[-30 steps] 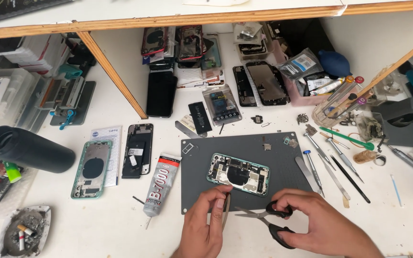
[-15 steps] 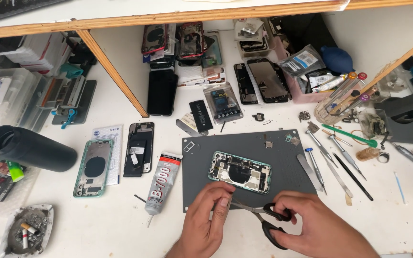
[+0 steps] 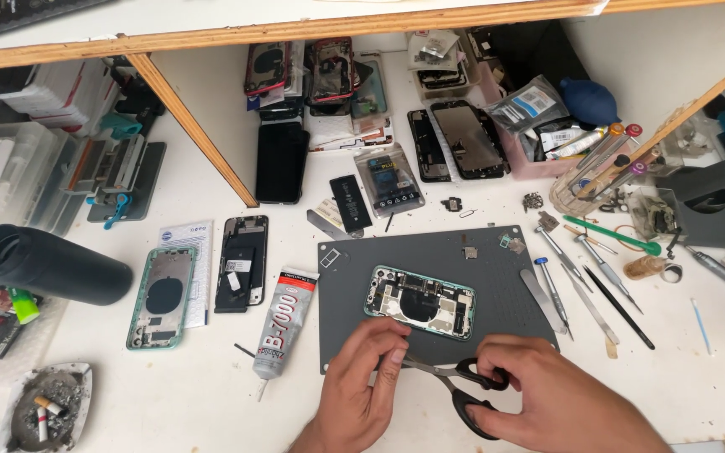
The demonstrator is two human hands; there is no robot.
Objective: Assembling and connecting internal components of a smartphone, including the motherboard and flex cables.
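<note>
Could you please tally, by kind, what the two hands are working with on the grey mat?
Scissors, in the right hand: 1
Opened green-framed phone, by the left hand: 1
Grey mat: 1
Total: 3

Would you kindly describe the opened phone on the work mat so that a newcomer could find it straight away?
Start at the dark grey mat in the middle of the white bench. The opened phone lies at its centre, just above the left hand and the black-handled scissors in the right hand. Unlike the empty mint shell left of the glue tube, its mint frame is still full of parts.
</note>
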